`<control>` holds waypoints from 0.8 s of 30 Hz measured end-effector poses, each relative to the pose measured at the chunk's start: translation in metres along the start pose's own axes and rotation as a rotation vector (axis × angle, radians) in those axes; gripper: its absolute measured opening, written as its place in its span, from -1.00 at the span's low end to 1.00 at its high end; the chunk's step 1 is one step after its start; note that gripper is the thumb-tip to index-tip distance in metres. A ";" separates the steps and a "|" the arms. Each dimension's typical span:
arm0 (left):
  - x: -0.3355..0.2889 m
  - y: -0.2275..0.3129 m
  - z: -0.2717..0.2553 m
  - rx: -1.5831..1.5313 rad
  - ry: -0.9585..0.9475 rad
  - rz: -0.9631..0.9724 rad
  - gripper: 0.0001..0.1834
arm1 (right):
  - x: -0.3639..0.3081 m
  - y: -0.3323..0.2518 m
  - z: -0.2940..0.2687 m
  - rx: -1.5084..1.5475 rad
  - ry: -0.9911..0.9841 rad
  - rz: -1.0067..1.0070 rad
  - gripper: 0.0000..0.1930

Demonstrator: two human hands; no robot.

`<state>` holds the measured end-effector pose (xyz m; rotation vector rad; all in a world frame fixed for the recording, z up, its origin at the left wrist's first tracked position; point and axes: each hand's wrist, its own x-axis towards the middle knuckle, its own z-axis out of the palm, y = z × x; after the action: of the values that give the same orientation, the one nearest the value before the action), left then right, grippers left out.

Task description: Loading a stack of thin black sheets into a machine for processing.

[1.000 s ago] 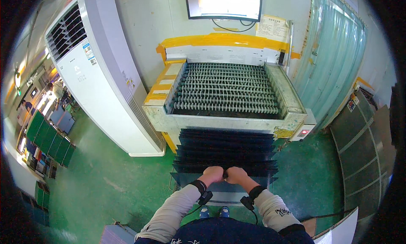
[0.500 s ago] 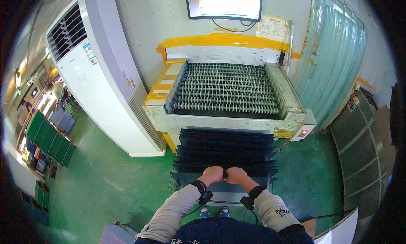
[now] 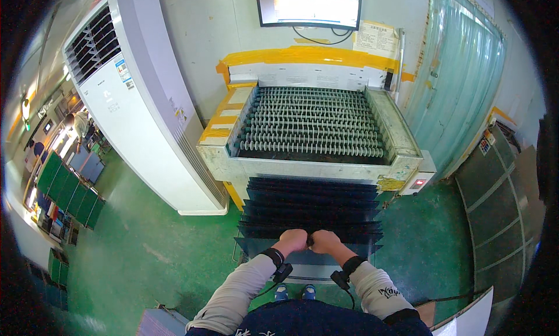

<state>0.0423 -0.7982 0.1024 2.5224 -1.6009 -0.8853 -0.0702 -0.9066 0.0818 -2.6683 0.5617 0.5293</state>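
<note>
In front of the person's body in the head view, the left hand [image 3: 293,240] and right hand [image 3: 327,242] meet at the near edge of a row of dark panels [image 3: 311,212]. Both are curled, with a small dark piece [image 3: 310,241] between them; whether either grips it or a panel's edge cannot be told. The panels lie directly ahead, long edges running left to right, across the forearms' direction; neither hand is clearly nearer. They stand one behind another above a pale base [image 3: 317,272], its shape mostly hidden. Just beyond is a roller machine [image 3: 308,169], its trough holding rows of disc-studded rollers [image 3: 311,148].
</note>
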 end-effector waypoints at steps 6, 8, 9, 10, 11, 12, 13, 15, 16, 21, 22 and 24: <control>-0.002 0.003 -0.003 0.002 0.008 -0.008 -0.75 | -0.003 -0.002 -0.004 0.003 -0.001 0.006 -0.61; -0.001 0.003 -0.001 0.011 0.020 -0.018 -0.74 | -0.004 -0.003 -0.005 -0.001 0.005 0.011 -0.64; -0.001 0.003 0.000 0.015 0.027 -0.021 -0.73 | -0.003 -0.002 -0.002 0.004 0.018 0.010 -0.68; 0.000 0.003 0.000 -0.005 0.022 -0.024 -0.73 | -0.001 0.000 0.000 0.008 0.031 0.008 -0.70; -0.001 0.003 0.000 -0.029 0.017 -0.031 -0.73 | -0.002 -0.001 0.000 0.004 0.032 0.003 -0.70; -0.002 0.002 -0.001 -0.053 0.012 -0.040 -0.73 | -0.002 -0.001 -0.001 -0.002 0.031 -0.003 -0.70; -0.002 0.003 -0.001 -0.043 0.014 -0.026 -0.73 | -0.003 -0.002 -0.001 -0.008 0.030 -0.010 -0.70; -0.009 0.004 -0.006 -0.029 0.027 -0.015 -0.74 | -0.004 -0.003 -0.001 0.030 0.035 0.002 -0.69; -0.006 0.002 0.000 -0.028 0.043 -0.006 -0.74 | -0.004 -0.003 -0.001 0.049 0.036 0.006 -0.69; 0.013 -0.010 0.019 -0.002 0.034 0.046 -0.75 | -0.008 -0.004 -0.004 0.033 0.032 0.027 -0.68; 0.013 -0.011 0.021 -0.010 0.041 0.038 -0.75 | -0.005 -0.002 0.000 0.029 0.035 0.025 -0.68; 0.013 -0.010 0.020 -0.022 0.051 0.030 -0.75 | -0.005 -0.003 0.000 0.035 0.034 0.020 -0.68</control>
<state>0.0451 -0.7984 0.0765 2.4780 -1.6007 -0.8239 -0.0731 -0.9029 0.0842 -2.6453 0.6020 0.4765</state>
